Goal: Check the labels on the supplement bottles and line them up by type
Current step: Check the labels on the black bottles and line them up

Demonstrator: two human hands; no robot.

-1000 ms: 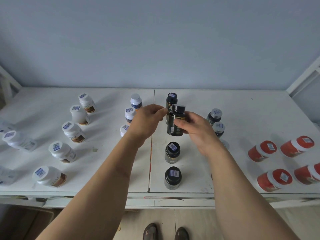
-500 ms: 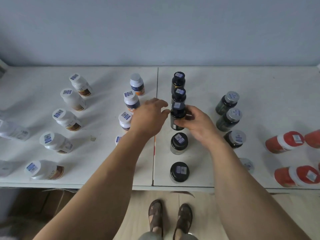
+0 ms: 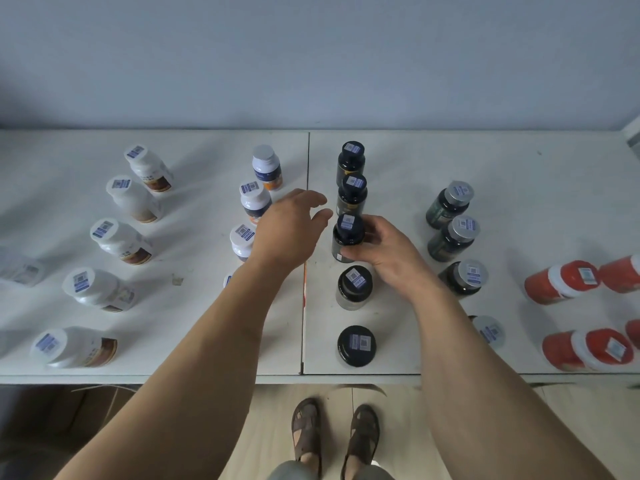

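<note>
Here the right hand (image 3: 384, 252) grips a black bottle (image 3: 347, 239) mid-column, left hand (image 3: 291, 233) loose-fingered just beside.

Bottles (image 3: 356, 345) stand in rows on the table (image 3: 398, 370) — front to back.

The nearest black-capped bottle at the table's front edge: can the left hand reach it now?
Probably yes. The left hand is open and holds nothing, and the nearest black-capped bottle stands alone, with bare table around it.

White table (image 3: 485, 161); blue-grey wall (image 3: 311, 57); sandalled feet (image 3: 334, 434) on pale floor (image 3: 398, 410).
</note>
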